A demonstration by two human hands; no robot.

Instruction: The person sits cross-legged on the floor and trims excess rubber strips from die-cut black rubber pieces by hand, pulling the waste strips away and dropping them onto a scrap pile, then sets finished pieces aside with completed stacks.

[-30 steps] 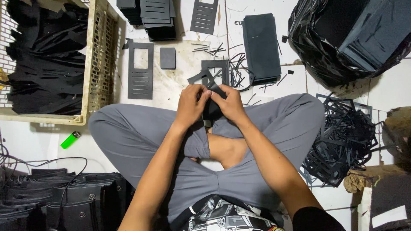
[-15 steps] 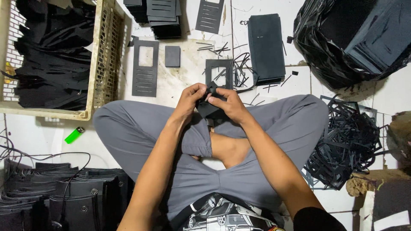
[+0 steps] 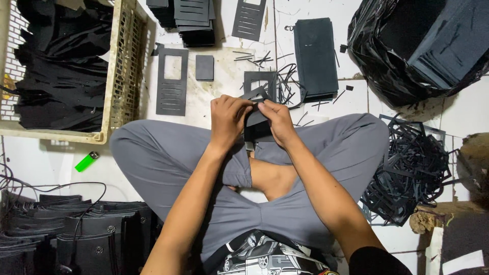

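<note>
I sit cross-legged on a tiled floor. My left hand [image 3: 228,119] and my right hand [image 3: 277,121] meet above my knees, both gripping a small black cut sheet piece [image 3: 256,125]. The fingers of both hands press on its top edge, where a thin frame-like strip [image 3: 253,93] sticks up. On the floor just beyond lie a black frame piece [image 3: 260,80], a small black square [image 3: 205,67] and a slotted black panel with a window [image 3: 171,81].
A cream plastic crate [image 3: 120,71] of black material stands at left. Stacks of black sheets [image 3: 316,58] lie ahead, a black bag [image 3: 407,48] at right, a heap of black offcuts [image 3: 412,168] by my right knee. A green lighter [image 3: 87,161] and finished black items [image 3: 76,234] lie at left.
My hands with the black piece have shifted slightly away from me and upward in view; the fingers keep working along its top edge.
</note>
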